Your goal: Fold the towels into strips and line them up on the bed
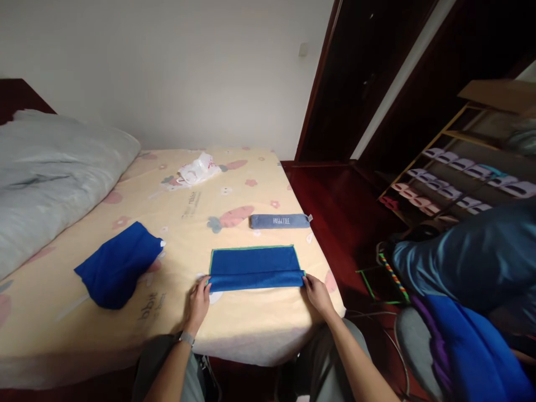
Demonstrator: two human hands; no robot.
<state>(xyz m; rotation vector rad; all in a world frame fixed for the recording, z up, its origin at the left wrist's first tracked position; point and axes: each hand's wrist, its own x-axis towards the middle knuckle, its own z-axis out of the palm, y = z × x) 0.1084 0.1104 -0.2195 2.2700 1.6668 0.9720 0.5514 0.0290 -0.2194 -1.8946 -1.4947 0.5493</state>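
A blue cloth [255, 259] with green edging lies flat on the bed, its near edge folded over into a strip. My left hand [198, 304] pinches the left end of that fold, and my right hand [317, 296] pinches the right end. Beyond the cloth rests a slim grey-blue pouch [280, 221] with white lettering. To the left is a drawstring-like blue bag [119, 265], crumpled, with a small white piece at its right corner.
The bed [234, 329] has a yellow patterned sheet. A white plastic bag [199, 169] sits toward the wall, and a grey quilt [54, 167] is heaped at left. On the right stand a shoe rack [444, 162] and a stool with blue cloth [473, 346].
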